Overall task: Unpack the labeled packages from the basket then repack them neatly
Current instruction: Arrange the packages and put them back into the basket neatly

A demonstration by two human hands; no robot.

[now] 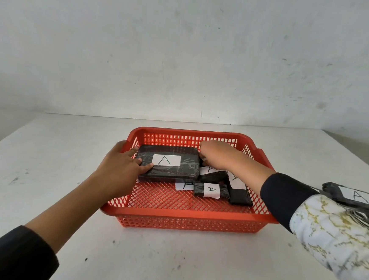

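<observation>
A red mesh basket (186, 213) sits on the white table. Inside it, a large flat black package (185, 173) with a white "A" label lies at the back left. My left hand (119, 165) grips its left edge and my right hand (219, 157) grips its right edge. Several smaller black packages with "A" labels lie jumbled beneath and to the right, one small block (211, 190) at the front and a longer one (240, 194) against the right wall. Another labelled black package (351, 196) lies on the table outside the basket, to the right.
The white table (44, 173) spreads out left of the basket and in front of it. A pale wall (186, 51) rises behind the table's far edge. My right sleeve (330, 235) hangs over the basket's right front corner.
</observation>
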